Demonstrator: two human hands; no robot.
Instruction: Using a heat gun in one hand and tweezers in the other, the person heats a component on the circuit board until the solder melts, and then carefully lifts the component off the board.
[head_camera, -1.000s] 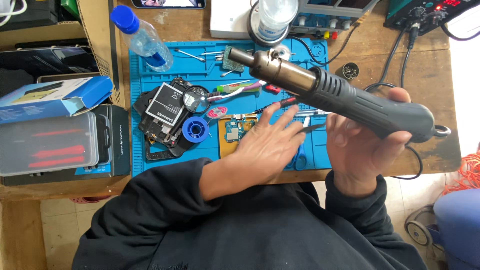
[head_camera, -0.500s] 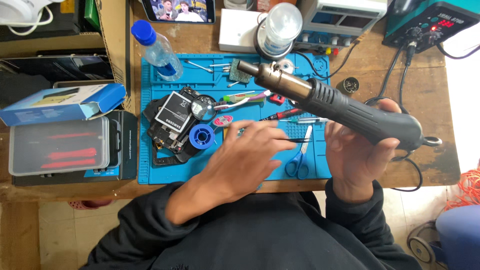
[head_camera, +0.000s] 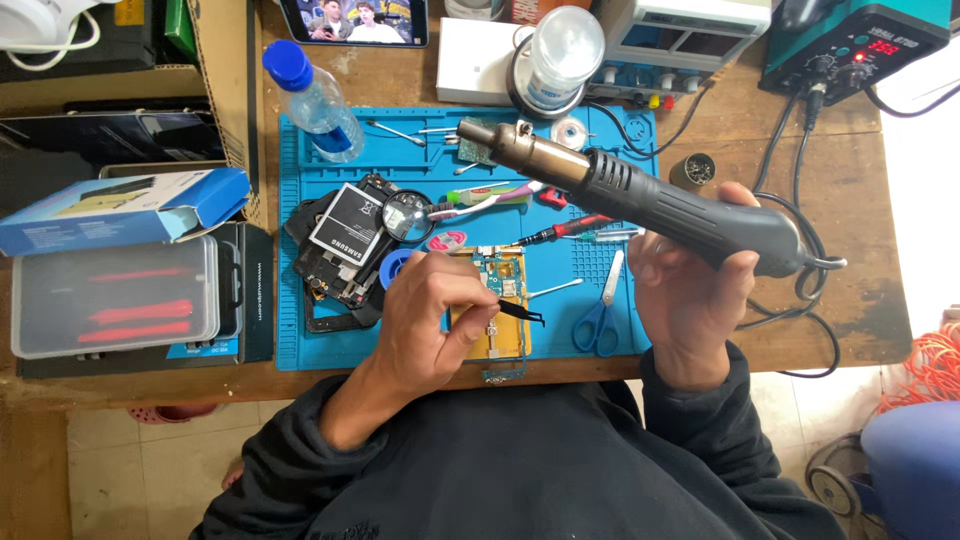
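Head camera: left hand pinches black tweezers, their tips over the circuit board lying on the blue work mat. Right hand has its fingers wrapped fully round a hot-air gun, held above the mat with its nozzle pointing left. Blue-handled scissors lie just right of the board.

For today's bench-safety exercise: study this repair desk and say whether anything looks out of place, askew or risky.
One thing stands out: a plastic water bottle lies tilted across the top left corner of the blue work mat, beside opened electronics. Otherwise the right hand holds the hot-air gun, and the left hand holds tweezers over the circuit board.
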